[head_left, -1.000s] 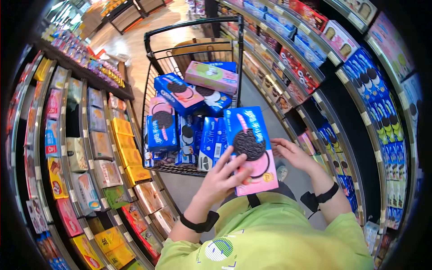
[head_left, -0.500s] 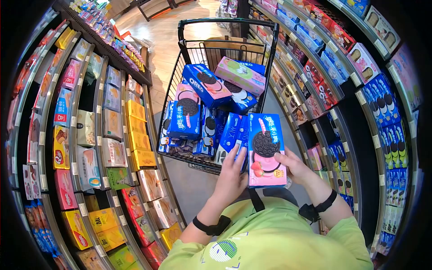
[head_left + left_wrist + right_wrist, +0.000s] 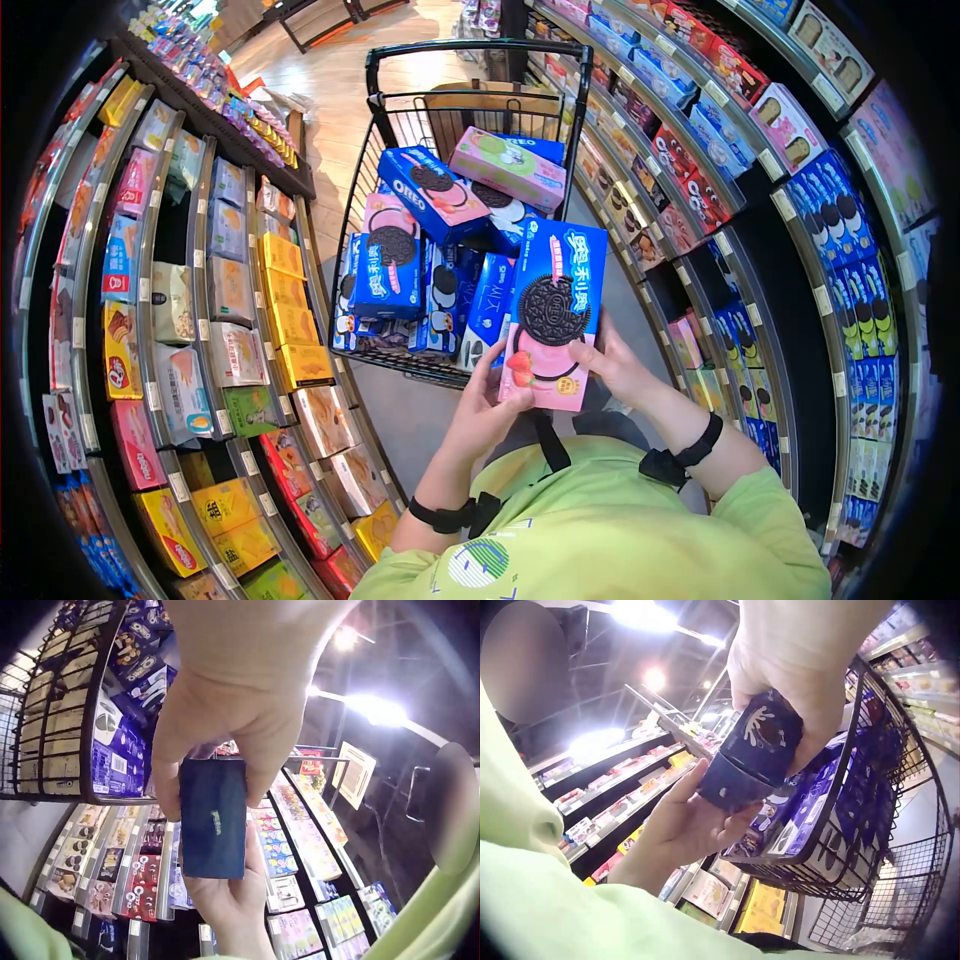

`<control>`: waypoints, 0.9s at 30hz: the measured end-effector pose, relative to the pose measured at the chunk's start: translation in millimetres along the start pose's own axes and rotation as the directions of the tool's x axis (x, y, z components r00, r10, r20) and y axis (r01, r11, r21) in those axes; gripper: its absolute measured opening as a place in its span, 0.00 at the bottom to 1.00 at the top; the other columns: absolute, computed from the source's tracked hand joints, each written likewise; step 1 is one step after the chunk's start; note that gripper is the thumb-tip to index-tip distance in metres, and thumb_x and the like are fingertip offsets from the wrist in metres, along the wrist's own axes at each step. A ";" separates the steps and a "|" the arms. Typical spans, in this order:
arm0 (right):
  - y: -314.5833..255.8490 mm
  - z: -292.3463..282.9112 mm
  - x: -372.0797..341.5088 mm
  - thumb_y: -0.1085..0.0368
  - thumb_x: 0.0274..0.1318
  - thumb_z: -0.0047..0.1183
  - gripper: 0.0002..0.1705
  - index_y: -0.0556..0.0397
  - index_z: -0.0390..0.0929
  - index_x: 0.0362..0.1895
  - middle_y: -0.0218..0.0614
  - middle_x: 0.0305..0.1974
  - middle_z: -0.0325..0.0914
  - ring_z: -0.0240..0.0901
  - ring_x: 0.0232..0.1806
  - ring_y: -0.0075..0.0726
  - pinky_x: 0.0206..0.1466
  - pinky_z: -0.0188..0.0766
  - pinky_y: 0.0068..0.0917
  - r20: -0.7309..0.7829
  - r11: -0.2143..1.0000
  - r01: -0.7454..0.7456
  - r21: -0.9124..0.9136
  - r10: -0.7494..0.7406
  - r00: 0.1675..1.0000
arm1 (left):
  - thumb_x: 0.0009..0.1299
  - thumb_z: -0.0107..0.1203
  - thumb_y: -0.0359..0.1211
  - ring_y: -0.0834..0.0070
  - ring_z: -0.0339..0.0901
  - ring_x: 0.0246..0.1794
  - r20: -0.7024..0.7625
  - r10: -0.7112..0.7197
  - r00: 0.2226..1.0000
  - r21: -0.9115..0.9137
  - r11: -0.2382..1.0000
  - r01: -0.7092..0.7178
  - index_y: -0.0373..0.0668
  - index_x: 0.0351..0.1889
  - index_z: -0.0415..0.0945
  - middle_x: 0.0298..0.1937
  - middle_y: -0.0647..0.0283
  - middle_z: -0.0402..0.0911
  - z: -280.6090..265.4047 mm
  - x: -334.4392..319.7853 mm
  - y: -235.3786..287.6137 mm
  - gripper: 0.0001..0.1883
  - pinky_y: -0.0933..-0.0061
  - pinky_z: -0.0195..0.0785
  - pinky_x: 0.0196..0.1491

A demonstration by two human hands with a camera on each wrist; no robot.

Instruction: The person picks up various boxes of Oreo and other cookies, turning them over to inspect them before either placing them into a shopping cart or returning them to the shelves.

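Note:
A blue and pink Oreo cookie box (image 3: 553, 300), with a dark cookie and strawberries on its front, stands nearly upright before the person's body. My left hand (image 3: 478, 408) grips its lower left edge, thumb on the front. On the opposite edge, my right hand (image 3: 628, 372) holds it with the thumb over the pink part. The left wrist view shows the box's narrow dark blue end (image 3: 214, 817) between both hands. Just beyond it, a black wire shopping cart (image 3: 372, 192) carries several more cookie boxes (image 3: 388, 265), with a pink and green box (image 3: 507, 168) lying on top.
Shelves of packaged snacks line both sides, with yellow packs (image 3: 296, 312) on the left and blue packs (image 3: 868, 300) on the right. The cart's handle (image 3: 475, 48) faces the wooden floor (image 3: 340, 75) at the far end.
My right hand, apart from the box a second ago, has come onto its right edge. My left hand has shifted from the box's front to its lower left edge. The head view has swung.

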State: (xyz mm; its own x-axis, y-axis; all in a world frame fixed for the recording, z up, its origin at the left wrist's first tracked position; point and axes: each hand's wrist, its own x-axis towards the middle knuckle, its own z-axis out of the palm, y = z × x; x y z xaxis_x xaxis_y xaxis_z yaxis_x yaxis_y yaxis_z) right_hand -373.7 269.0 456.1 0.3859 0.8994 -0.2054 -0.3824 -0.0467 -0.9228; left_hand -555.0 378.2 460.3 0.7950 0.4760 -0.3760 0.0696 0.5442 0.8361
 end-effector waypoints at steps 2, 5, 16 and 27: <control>0.4 -5.2 -1.7 0.60 0.59 0.55 0.47 0.59 0.35 0.71 0.42 0.65 0.56 0.54 0.67 0.37 0.69 0.50 0.36 0.002 0.997 -0.035 0.076 0.035 0.999 | 0.62 0.60 0.22 0.69 0.71 0.55 -0.032 -0.020 0.999 -0.202 0.979 0.013 0.38 0.71 0.48 0.54 0.54 0.70 1.6 0.7 0.9 0.41 0.67 0.67 0.56; -4.0 -17.5 -4.1 0.59 0.60 0.54 0.46 0.60 0.37 0.71 0.44 0.65 0.55 0.53 0.67 0.38 0.69 0.51 0.37 0.023 0.991 -0.085 0.104 0.083 0.996 | 0.60 0.61 0.22 0.70 0.70 0.56 0.024 0.011 1.000 -0.122 0.992 -0.008 0.39 0.71 0.49 0.57 0.55 0.69 -6.6 8.1 -4.0 0.42 0.67 0.66 0.58; -27.7 -73.8 -27.1 0.65 0.57 0.50 0.44 0.42 0.40 0.73 0.37 0.64 0.56 0.60 0.63 0.40 0.65 0.56 0.46 -0.116 0.958 0.061 0.279 -0.029 0.993 | 0.55 0.64 0.22 0.70 0.70 0.57 0.165 0.426 0.890 0.676 0.608 -0.417 0.42 0.69 0.57 0.58 0.57 0.69 2.8 20.3 12.7 0.42 0.75 0.74 0.47; -67.5 -39.5 -48.4 0.74 0.47 0.63 0.40 0.46 0.53 0.61 0.41 0.64 0.60 0.64 0.60 0.34 0.59 0.64 0.33 -0.043 0.883 0.400 -0.247 -0.422 0.905 | 0.48 0.64 0.22 0.57 0.68 0.55 0.196 0.450 0.871 0.751 0.503 -0.429 0.41 0.55 0.68 0.52 0.54 0.72 -0.9 44.8 -15.3 0.32 0.63 0.61 0.59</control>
State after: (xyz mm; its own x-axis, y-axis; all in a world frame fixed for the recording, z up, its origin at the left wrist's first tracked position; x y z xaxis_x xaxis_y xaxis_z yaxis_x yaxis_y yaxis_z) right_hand -333.4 211.5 515.4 0.5471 0.8153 0.1896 0.0246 0.2108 -0.9772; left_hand -521.0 391.7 430.3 0.8423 0.5239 0.1269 0.1464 -0.4489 0.8815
